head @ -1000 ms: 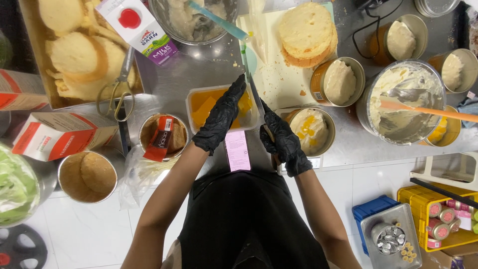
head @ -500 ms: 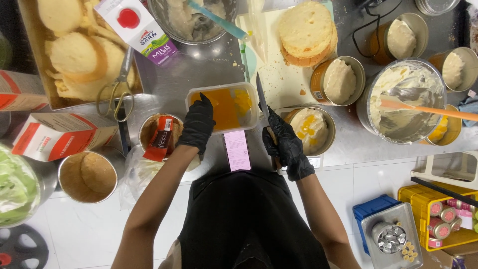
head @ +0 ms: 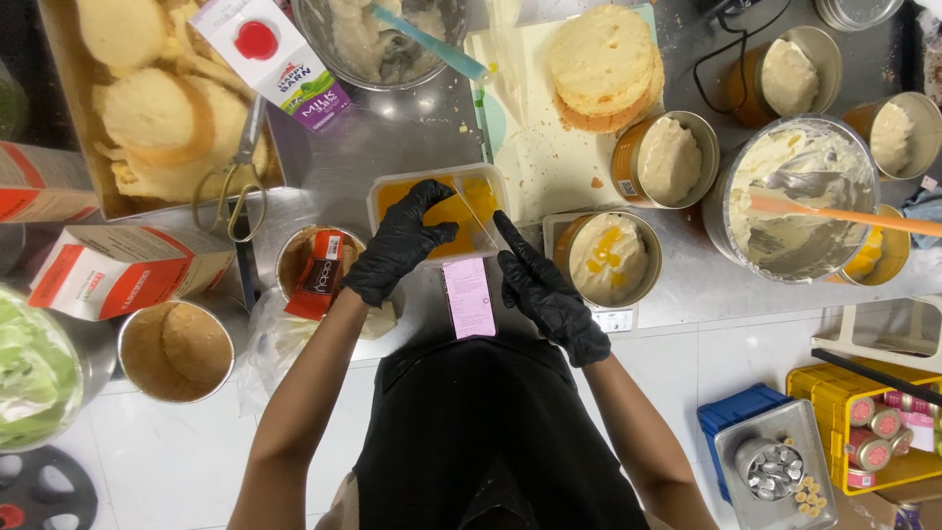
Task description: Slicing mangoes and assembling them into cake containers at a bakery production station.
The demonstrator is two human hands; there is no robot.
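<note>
Left hand grips tub; right hand just beside

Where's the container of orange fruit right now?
In the head view, centre: the rectangular tub sits on the steel counter, held by the left hand, right hand at its right edge.

The left hand covers part of the clear tub of orange filling. A tray of cake rounds and a lettuce bowl are cut off at the left edge.
</note>
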